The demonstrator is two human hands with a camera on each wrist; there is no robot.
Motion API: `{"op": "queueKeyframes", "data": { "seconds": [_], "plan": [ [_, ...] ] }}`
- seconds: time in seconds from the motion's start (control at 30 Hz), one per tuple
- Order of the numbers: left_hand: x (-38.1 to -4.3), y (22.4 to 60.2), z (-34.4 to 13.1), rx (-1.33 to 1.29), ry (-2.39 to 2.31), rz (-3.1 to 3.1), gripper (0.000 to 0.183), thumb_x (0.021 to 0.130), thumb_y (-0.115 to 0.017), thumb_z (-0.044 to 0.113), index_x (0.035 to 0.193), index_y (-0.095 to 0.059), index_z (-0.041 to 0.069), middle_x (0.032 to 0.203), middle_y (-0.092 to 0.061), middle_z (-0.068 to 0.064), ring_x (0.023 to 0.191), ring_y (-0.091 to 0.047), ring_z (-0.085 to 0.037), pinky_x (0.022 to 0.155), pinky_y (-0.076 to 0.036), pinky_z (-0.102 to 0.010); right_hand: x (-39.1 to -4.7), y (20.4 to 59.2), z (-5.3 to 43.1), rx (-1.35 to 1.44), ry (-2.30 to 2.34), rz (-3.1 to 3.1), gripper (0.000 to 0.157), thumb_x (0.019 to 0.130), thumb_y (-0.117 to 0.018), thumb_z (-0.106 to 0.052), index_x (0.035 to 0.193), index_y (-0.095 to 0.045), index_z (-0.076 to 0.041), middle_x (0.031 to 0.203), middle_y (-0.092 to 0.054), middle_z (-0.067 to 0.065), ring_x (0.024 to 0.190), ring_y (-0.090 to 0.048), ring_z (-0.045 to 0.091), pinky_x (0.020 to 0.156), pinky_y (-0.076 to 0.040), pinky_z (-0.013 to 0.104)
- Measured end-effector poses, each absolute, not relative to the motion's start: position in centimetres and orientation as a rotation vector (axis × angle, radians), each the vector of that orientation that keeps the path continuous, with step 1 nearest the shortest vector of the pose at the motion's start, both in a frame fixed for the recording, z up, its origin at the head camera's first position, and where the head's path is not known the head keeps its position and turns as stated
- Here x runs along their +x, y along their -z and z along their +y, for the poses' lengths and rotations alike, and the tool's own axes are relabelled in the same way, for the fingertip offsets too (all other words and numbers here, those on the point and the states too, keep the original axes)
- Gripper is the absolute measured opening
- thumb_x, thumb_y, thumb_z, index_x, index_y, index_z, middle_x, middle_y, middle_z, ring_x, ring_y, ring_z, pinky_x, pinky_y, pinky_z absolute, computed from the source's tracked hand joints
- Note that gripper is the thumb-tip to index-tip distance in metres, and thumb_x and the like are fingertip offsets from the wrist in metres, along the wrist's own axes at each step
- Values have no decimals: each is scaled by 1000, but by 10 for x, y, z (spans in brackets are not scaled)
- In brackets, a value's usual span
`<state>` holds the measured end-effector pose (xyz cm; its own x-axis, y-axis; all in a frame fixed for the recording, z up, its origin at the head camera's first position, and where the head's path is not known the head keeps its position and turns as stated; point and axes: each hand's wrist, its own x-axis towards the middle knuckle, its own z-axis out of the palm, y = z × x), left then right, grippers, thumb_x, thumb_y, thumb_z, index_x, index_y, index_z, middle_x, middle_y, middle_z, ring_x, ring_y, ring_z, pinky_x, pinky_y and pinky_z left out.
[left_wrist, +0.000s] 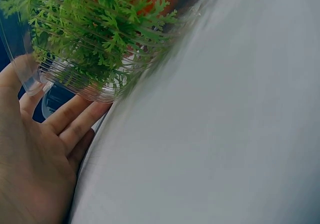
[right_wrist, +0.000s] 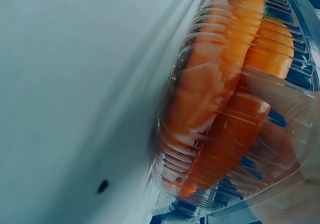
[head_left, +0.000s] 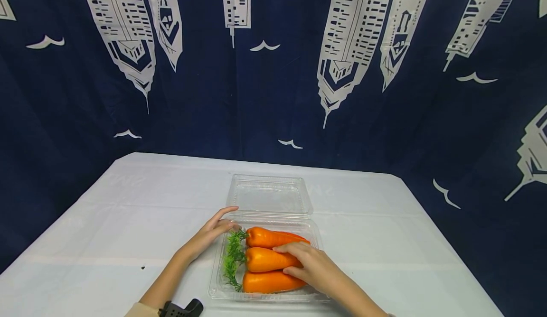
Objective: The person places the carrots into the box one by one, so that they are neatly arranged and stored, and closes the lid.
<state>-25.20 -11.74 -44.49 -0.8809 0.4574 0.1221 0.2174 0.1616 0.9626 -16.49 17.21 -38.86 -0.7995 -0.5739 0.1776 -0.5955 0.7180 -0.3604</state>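
Several orange carrots with green leafy tops (head_left: 232, 260) lie side by side in a clear plastic clamshell container (head_left: 213, 291). My right hand (head_left: 318, 267) comes in over the container's right side and grips the middle carrot (head_left: 269, 260) near its narrow end, thumb on the near side and fingers on the far side. The near carrot (head_left: 271, 283) lies just below that thumb. At the container's left wall, my left hand (head_left: 209, 236) touches the rim with extended fingers, beside the leaves (left_wrist: 100, 28). Through the clear wall in the right wrist view, my right fingers show against the carrots (right_wrist: 200, 93).
The container's lid (head_left: 269, 196) lies folded back flat behind the base. A white cloth covers the table (head_left: 384, 241). One small dark speck (head_left: 143, 267) sits on it at the left. Behind hangs a navy curtain (head_left: 239, 94) with white building prints.
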Motion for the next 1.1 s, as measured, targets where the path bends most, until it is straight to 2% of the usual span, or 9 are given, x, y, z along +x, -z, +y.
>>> {"op": "queueKeyframes", "data": {
  "seconds": [0.3, 0.6, 1.1],
  "plan": [
    [-253, 445, -117, 694, -1791, 2235, 47, 96, -42, 30, 140, -28, 21, 114, -62, -15, 103, -59, -17, 103, -26, -58, -163, 388, 171, 921, -517, -2896, 37, 80, -68, -26, 115, -57, -21, 118, -61, -3, 109, -57, 17, 88, -49, 38],
    [-251, 444, -117, 681, -1806, 2215, 46, 95, -44, 31, 139, -30, 26, 114, -62, -12, 104, -58, -17, 103, -26, -57, -161, 379, 177, 919, -428, -2865, 33, 79, -69, -24, 112, -61, -23, 111, -64, -6, 103, -59, 14, 85, -50, 37],
    [-250, 443, -117, 681, -1801, 2235, 46, 95, -44, 31, 139, -30, 26, 112, -63, -11, 106, -57, -22, 103, -29, -54, -164, 358, 190, 779, -564, -2855, 24, 86, -61, -26, 110, -62, -26, 108, -64, -12, 101, -60, 9, 86, -49, 37]
  ]
}}
